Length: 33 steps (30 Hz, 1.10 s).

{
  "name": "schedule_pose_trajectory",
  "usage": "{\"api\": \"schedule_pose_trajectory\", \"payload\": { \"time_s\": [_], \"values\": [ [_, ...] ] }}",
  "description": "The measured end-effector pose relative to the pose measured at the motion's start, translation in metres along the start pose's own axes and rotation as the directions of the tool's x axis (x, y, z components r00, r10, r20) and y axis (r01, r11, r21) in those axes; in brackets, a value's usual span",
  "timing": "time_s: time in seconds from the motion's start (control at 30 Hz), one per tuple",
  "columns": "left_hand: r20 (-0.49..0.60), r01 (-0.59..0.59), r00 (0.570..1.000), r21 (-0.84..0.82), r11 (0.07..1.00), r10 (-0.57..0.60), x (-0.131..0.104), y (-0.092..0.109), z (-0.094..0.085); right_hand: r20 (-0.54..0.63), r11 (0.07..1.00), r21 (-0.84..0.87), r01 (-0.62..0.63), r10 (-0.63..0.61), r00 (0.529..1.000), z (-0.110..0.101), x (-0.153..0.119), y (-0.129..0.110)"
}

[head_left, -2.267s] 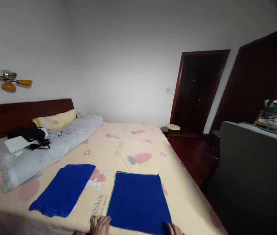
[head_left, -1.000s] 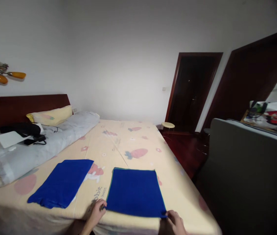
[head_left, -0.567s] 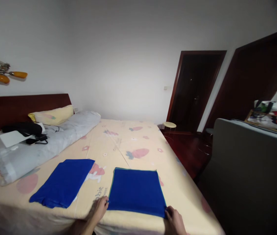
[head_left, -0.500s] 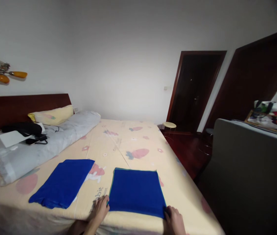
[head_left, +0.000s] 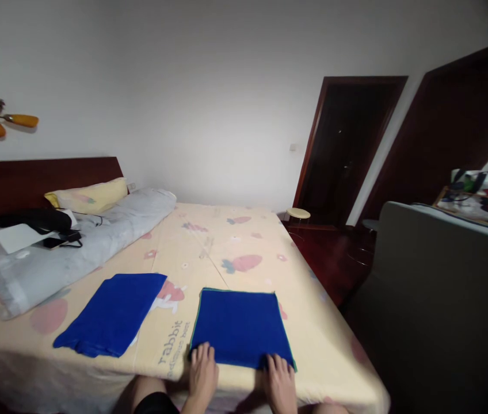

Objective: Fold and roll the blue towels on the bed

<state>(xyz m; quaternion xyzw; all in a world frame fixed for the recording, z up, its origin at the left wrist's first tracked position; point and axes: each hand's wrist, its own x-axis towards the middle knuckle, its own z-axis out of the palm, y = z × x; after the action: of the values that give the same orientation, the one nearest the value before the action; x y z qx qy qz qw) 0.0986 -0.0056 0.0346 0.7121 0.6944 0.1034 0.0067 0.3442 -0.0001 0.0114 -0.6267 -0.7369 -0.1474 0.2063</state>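
A square blue cloth with a thin green hem lies flat near the front edge of the bed. On its near left corner rests my left hand, fingers a little apart and pointing forward. My right hand touches the same near edge, a short way in from the right corner, with its fingers likewise slightly spread. Both thumbs are hard to make out. To the left lies a second blue cloth, a folded piece with a rumpled near end; neither hand touches it.
The bed has a cream sheet printed with strawberries. Along its left side run a grey rolled quilt and a yellow pillow, with a white laptop-like slab and black items. A dark panel stands right; a stool is beyond.
Both hands have moved inward from the cloth's near corners and sides onto its near edge, closer together. The view has tilted slightly; the cloths look unmoved.
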Motion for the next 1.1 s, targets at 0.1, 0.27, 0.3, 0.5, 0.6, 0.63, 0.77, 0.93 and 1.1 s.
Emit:
{"api": "schedule_pose_trajectory", "payload": {
  "time_s": [0.1, 0.27, 0.3, 0.5, 0.6, 0.63, 0.77, 0.93, 1.1],
  "values": [
    [0.026, -0.339, 0.938, -0.13, 0.932, 0.345, -0.01, 0.023, 0.01, 0.098, 0.961, 0.198, 0.192, -0.214, 0.972, 0.007, 0.002, -0.031],
    [0.093, -0.337, 0.933, -0.105, 0.936, 0.347, -0.012, 0.01, 0.004, 0.136, 0.915, 0.294, 0.276, -0.326, 0.936, 0.014, -0.006, -0.019],
    [0.095, -0.3, 0.947, -0.078, 0.951, 0.307, -0.011, -0.002, 0.0, 0.116, 0.922, 0.272, 0.277, -0.317, 0.941, 0.013, -0.01, -0.004],
    [0.116, -0.266, 0.955, -0.082, 0.961, 0.274, -0.013, -0.073, -0.028, 0.093, 0.969, 0.161, 0.187, -0.204, 0.975, 0.002, -0.033, 0.081],
    [0.136, -0.311, 0.934, -0.144, 0.94, 0.33, -0.009, -0.083, -0.036, 0.183, 0.976, 0.158, 0.15, -0.178, 0.967, 0.002, -0.028, 0.091],
    [0.146, -0.307, 0.933, -0.149, 0.94, 0.328, -0.007, -0.084, -0.036, 0.205, 0.978, 0.154, 0.141, -0.171, 0.964, 0.003, -0.025, 0.091],
    [0.158, -0.25, 0.954, -0.061, 0.966, 0.256, 0.006, -0.082, -0.03, 0.235, 0.98, 0.122, 0.156, -0.182, 0.955, 0.011, -0.012, 0.093],
    [0.101, -0.17, 0.98, -0.017, 0.985, 0.17, 0.016, -0.081, -0.026, 0.169, 0.992, 0.041, 0.117, -0.122, 0.978, 0.008, -0.009, 0.098],
    [0.102, -0.223, 0.967, -0.095, 0.97, 0.233, 0.019, -0.085, -0.038, 0.255, 0.961, 0.271, -0.052, -0.02, 0.967, -0.016, 0.002, 0.092]
  ]
}}
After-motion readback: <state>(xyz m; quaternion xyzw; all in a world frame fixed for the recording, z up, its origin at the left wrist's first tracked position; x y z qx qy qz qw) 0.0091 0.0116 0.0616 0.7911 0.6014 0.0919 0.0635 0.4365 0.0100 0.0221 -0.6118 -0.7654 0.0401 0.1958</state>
